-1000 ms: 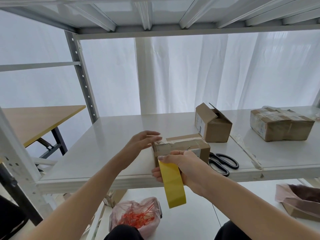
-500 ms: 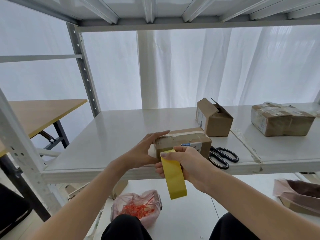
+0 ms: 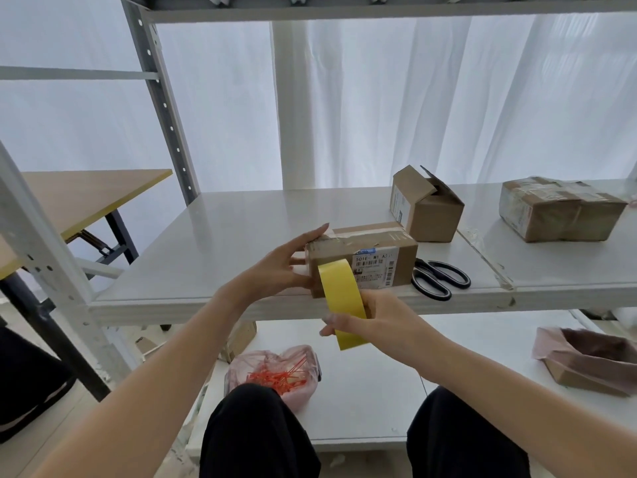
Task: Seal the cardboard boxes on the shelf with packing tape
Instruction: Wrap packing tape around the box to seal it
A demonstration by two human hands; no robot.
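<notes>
Left hand (image 3: 279, 267), outstretched, seemingly touches box (image 3: 379, 241); right hand (image 3: 375, 322) grips yellow tape (image 3: 339, 298).

We see long brown box (image 3: 365, 251) at shelf (image 3: 224, 243) front edge, top seam taped, printed label facing us. Yellow tape roll (image 3: 337, 288) on edge before it, gripped in our right hand (image 3: 377, 322). Behind: small box (image 3: 427, 210), flaps open; far right, tape-wrapped box (image 3: 558, 212).

A packing or storage room is suggested by white metal shelving (image 3: 241, 305), cardboard boxes (image 3: 427, 208) and scissors (image 3: 437, 277).
</notes>
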